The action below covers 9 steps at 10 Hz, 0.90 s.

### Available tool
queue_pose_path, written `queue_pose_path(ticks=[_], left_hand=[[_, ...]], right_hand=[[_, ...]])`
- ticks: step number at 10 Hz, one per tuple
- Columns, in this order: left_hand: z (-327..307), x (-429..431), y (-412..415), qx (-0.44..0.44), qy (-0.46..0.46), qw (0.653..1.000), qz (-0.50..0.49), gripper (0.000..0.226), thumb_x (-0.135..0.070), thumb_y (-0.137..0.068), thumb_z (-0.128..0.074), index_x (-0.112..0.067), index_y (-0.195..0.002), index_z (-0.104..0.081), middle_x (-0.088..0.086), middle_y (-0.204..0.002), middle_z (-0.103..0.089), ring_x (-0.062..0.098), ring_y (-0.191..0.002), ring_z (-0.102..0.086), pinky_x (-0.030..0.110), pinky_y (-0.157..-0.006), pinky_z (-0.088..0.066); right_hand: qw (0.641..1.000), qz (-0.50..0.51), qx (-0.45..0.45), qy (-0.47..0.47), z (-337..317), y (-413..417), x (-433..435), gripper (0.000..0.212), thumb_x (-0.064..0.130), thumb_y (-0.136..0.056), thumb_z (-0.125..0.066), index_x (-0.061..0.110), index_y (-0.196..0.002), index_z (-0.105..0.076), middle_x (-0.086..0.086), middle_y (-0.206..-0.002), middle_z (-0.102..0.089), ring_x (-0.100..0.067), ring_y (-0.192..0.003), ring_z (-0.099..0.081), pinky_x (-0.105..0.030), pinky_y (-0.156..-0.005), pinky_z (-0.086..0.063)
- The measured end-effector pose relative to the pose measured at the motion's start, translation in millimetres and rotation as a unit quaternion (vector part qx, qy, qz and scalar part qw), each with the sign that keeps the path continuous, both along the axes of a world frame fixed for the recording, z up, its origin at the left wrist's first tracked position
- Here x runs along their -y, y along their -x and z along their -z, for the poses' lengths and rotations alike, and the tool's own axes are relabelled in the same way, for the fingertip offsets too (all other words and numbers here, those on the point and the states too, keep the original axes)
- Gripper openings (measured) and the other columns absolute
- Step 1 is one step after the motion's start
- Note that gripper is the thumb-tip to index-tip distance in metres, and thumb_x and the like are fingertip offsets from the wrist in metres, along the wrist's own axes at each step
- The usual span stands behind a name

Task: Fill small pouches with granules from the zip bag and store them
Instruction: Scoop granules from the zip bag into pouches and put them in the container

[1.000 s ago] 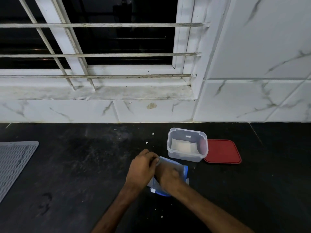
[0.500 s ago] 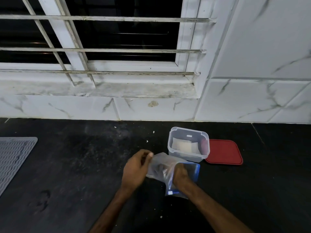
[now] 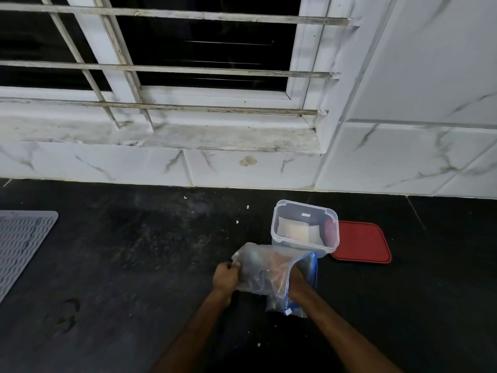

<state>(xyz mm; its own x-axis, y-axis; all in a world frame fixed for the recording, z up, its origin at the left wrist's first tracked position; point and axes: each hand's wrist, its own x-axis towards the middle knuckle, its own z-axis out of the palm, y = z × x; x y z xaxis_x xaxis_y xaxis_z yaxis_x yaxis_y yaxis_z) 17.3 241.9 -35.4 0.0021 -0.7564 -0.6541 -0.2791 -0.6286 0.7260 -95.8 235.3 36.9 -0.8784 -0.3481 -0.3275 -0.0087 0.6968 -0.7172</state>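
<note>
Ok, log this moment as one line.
left hand: grips edge of clear plastic zip bag | right hand: inside bag, grip hidden | clear plastic tub: open, white pouch inside | flat red lid: beside tub

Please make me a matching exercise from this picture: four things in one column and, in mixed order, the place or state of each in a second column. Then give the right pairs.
Things
1. zip bag
2. clear container
3. red lid
4. grey mat

Place or state
A. lies flat, right of the container
B. at the left edge of the counter
C. gripped by the left hand
D. open, a white pouch inside

Pairs: 1-C, 2-D, 3-A, 4-B
</note>
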Motion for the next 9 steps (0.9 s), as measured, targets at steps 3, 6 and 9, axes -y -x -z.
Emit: queue_pose_path(ticks=[3, 6, 9], left_hand=[[-14, -5, 7, -0.107, 0.029, 0.990, -0.091, 0.018, -0.013, -0.099, -0.051, 0.002, -0.099, -0.061, 0.025, -0.100, -0.068, 0.031, -0.084, -0.064, 0.051, -0.083, -0.056], [-19, -5, -5, -0.214, -0.036, 0.973, -0.077, 0.051, -0.052, -0.101, -0.035, -0.015, -0.117, -0.066, 0.009, -0.111, -0.073, 0.028, -0.107, -0.067, 0.049, -0.096, -0.051], [-23, -4, -6, -0.252, -0.025, 0.964, -0.075, 0.033, -0.022, -0.102, -0.044, -0.002, -0.118, -0.064, 0.019, -0.110, -0.072, 0.033, -0.101, -0.069, 0.041, -0.081, -0.056]], right_hand=[[0.976, -0.001, 0.184, 0.116, 49, 17, -17, 0.032, -0.007, -0.072, -0.073, -0.012, -0.102, -0.065, -0.038, -0.092, -0.063, -0.052, -0.106, -0.055, -0.055, -0.105, -0.028], [0.919, -0.041, 0.391, 0.027, 55, 33, -14, 0.035, -0.002, -0.074, -0.071, -0.022, -0.100, -0.058, -0.037, -0.091, -0.063, -0.046, -0.093, -0.053, -0.055, -0.111, -0.024], [0.964, 0.197, 0.175, -0.032, 60, 34, -2, 0.023, -0.011, -0.078, -0.069, -0.027, -0.089, -0.057, -0.041, -0.082, -0.056, -0.042, -0.089, -0.048, -0.057, -0.099, -0.037]])
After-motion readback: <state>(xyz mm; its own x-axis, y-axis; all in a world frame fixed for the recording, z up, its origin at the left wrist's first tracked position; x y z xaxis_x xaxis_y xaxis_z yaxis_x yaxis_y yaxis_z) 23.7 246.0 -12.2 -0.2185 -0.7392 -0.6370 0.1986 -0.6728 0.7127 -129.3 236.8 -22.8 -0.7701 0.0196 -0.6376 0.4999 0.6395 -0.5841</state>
